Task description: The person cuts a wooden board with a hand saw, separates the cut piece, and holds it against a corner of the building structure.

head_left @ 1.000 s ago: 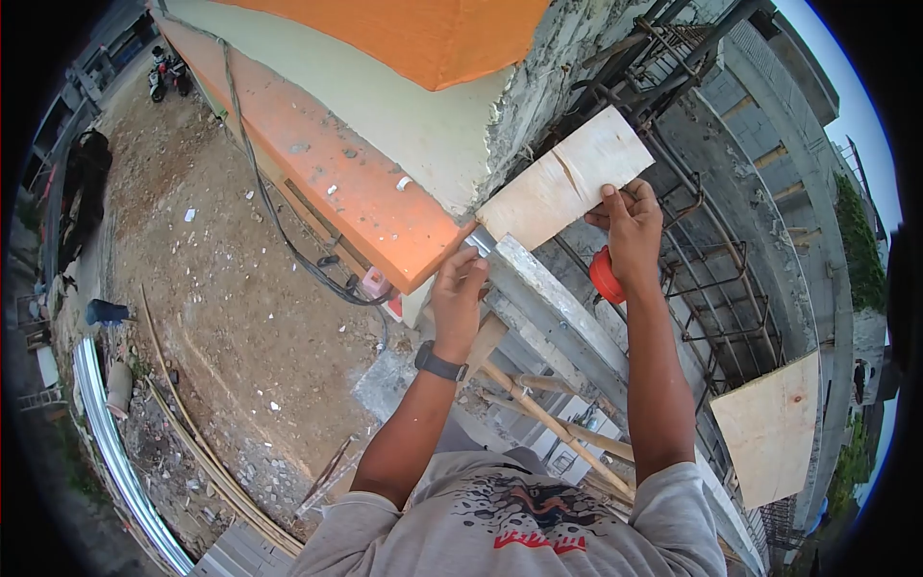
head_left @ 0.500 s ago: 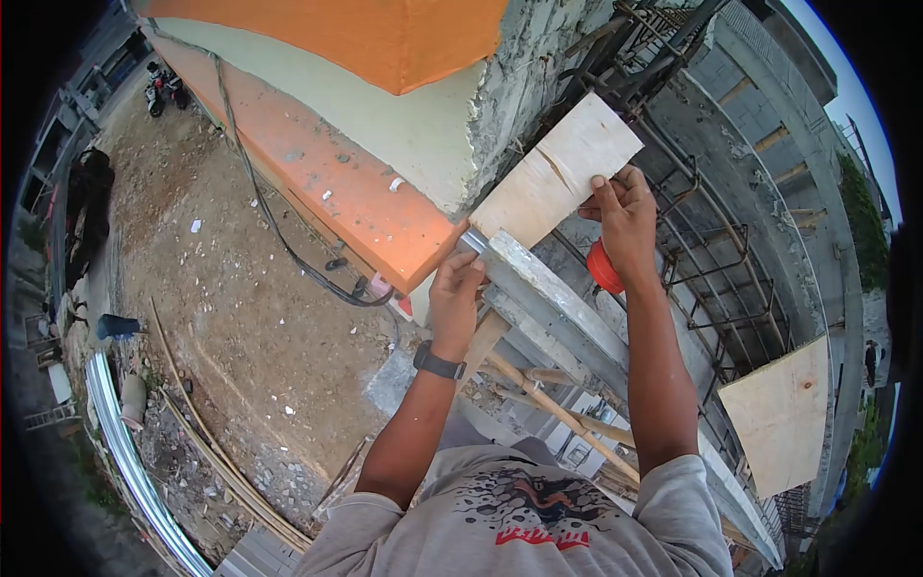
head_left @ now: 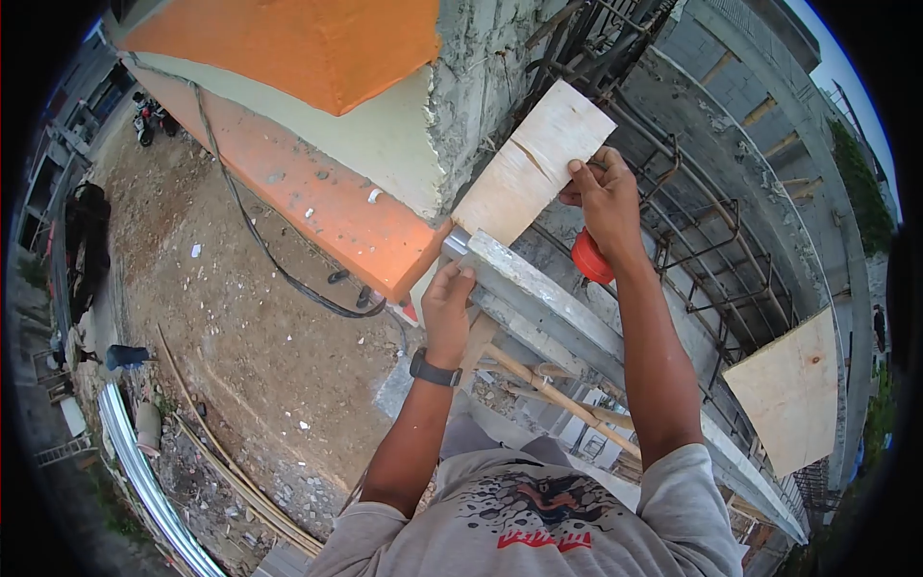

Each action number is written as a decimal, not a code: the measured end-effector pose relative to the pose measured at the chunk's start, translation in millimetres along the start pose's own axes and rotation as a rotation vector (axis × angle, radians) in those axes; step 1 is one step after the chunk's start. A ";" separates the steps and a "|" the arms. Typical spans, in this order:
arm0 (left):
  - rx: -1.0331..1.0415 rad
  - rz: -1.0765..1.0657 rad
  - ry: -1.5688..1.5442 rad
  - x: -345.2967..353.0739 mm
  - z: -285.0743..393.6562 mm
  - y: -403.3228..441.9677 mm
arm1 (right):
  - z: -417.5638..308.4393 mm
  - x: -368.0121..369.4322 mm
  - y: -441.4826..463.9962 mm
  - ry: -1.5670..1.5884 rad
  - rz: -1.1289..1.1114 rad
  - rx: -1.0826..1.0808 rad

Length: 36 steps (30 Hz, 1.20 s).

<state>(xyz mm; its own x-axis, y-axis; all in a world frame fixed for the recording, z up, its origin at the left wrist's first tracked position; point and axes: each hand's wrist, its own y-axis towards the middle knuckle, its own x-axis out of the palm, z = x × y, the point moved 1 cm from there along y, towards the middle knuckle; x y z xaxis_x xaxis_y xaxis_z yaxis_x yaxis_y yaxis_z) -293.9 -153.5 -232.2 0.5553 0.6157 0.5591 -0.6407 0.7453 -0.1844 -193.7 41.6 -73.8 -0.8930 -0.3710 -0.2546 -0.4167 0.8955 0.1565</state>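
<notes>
My right hand pinches the edge of a pale plywood board, thumb on top and fingers curled underneath. A long crack runs along the board's face. A round red object is beside my right wrist; how it is held or supported is hidden. My left hand, with a dark watch on the wrist, closes its fingertips on a small shiny grey metal piece. That piece lies between the orange ledge's corner and the end of a grey concrete-smeared beam.
Steel rebar cages run along the right, with another plywood sheet lower down. A black cable hangs over the ledge. Far below is dirt ground with metal sheets. Bamboo poles stand beneath the beam.
The view has shifted, so the wall, ledge and board appear further left. Both hands keep their holds, the right on the plywood board and the left on the metal piece.
</notes>
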 end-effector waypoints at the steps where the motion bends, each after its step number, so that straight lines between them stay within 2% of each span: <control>1: -0.011 0.003 0.007 -0.3 -0.5 0.1 | -0.9 -0.3 -0.2 0.011 -0.004 0.013; 7: -0.014 0.069 -0.012 2.9 10.4 1.9 | -2.3 -1.7 -4.6 0.028 -0.016 0.008; 12: -0.037 0.060 0.113 -1.6 5.5 10.2 | 6.2 5.9 -1.8 0.041 -0.035 0.005; 15: -0.036 0.051 0.088 -1.6 5.8 13.5 | 10.8 9.0 -0.6 0.084 -0.013 -0.014; 19: 0.090 0.039 0.033 16.4 19.9 9.0 | 4.3 10.9 -3.5 0.138 0.010 -0.076; 25: 0.014 0.020 0.074 3.8 14.9 9.8 | 2.2 0.9 -0.2 0.126 -0.045 0.089; 28: 0.019 0.013 0.062 8.4 15.2 10.7 | 0.1 -1.4 -1.4 0.061 -0.071 0.091; 31: 0.082 0.019 0.060 9.7 12.3 12.0 | -3.7 1.9 -5.1 0.086 -0.045 0.057; 36: 0.068 -0.044 0.116 4.3 13.7 11.9 | -5.6 7.7 -10.0 0.081 -0.024 -0.006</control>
<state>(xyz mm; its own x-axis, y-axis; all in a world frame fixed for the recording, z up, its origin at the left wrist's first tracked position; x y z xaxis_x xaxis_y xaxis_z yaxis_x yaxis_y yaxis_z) -306.4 -145.5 -220.9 0.6390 0.6110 0.4673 -0.6464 0.7559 -0.1044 -197.4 28.4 -72.0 -0.8936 -0.4111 -0.1803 -0.4387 0.8849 0.1567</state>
